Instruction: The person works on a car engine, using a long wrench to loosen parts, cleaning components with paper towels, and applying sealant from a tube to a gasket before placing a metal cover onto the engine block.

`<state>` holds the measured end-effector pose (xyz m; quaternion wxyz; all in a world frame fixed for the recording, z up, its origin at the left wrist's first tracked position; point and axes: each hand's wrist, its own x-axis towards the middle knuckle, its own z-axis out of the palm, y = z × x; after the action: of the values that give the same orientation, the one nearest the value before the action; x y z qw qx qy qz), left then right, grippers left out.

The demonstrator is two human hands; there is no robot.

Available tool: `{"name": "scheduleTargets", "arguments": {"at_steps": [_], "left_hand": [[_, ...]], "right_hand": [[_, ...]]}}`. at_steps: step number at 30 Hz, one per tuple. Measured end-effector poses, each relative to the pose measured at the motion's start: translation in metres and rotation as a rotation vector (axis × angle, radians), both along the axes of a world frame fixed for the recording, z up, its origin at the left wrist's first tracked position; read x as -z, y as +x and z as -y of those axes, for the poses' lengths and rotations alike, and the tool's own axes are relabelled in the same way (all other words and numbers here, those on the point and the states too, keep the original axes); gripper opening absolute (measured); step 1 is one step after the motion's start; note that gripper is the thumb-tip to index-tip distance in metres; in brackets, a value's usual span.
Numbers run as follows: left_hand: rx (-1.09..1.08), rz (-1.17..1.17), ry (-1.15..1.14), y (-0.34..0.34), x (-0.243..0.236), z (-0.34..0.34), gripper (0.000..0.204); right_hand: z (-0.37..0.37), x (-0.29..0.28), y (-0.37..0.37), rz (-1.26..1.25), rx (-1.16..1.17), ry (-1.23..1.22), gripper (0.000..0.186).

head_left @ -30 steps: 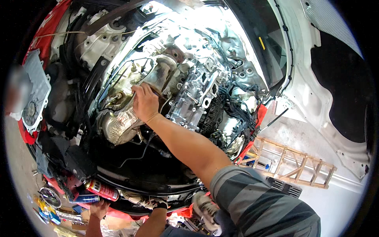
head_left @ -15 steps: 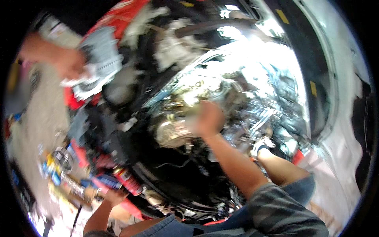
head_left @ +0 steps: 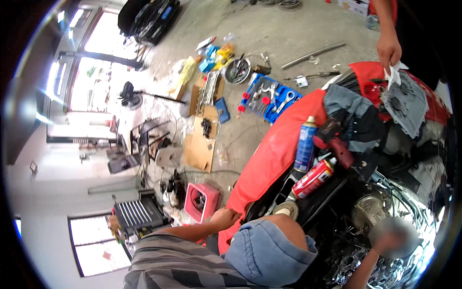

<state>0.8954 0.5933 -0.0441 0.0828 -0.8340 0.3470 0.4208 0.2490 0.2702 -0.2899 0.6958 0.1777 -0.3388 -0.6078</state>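
Left hand (head_left: 225, 219) at edge of red cover (head_left: 269, 178) | right hand (head_left: 394, 237) blurred over engine (head_left: 347, 263) | we can't tell either grip | open floor (head_left: 246, 150) beyond

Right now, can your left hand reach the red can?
Probably yes: the left hand is at the red fender cover; nothing seems to block the red spray can, though a shoe sits close.

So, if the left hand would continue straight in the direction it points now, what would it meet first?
Most likely the red cover: it appears right ahead of the left hand. Depth is unclear here, so the two may already be touching.
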Motion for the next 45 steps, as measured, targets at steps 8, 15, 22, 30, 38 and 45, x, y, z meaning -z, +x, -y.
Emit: {"name": "scheduleTargets", "arguments": {"at_steps": [8, 15, 22, 30, 38, 45], "left_hand": [[-0.205, -0.342, 0.526, -0.049, 0.050, -0.219, 0.041], [-0.359, -0.390, 0.591, -0.065, 0.021, -0.224, 0.041], [-0.350, -0.369, 0.569, -0.041, 0.022, -0.205, 0.041], [-0.293, -0.357, 0.556, -0.017, 0.032, -0.183, 0.040], [-0.272, -0.332, 0.557, 0.004, 0.030, -0.179, 0.040], [-0.159, -0.362, 0.546, 0.031, 0.052, -0.141, 0.039]], "right_hand": [[0.004, -0.018, -0.005, -0.368, -0.099, 0.016, 0.047], [0.011, -0.041, 0.001, -0.761, -0.025, -0.111, 0.048], [-0.002, -0.042, 0.008, -0.558, -0.053, -0.132, 0.050], [-0.001, -0.045, 0.020, 0.783, -0.041, -0.112, 0.047], [0.015, -0.091, 0.092, 2.623, -0.962, -0.704, 0.031], [0.008, -0.120, 0.109, 2.720, -1.051, -0.865, 0.028]]}}
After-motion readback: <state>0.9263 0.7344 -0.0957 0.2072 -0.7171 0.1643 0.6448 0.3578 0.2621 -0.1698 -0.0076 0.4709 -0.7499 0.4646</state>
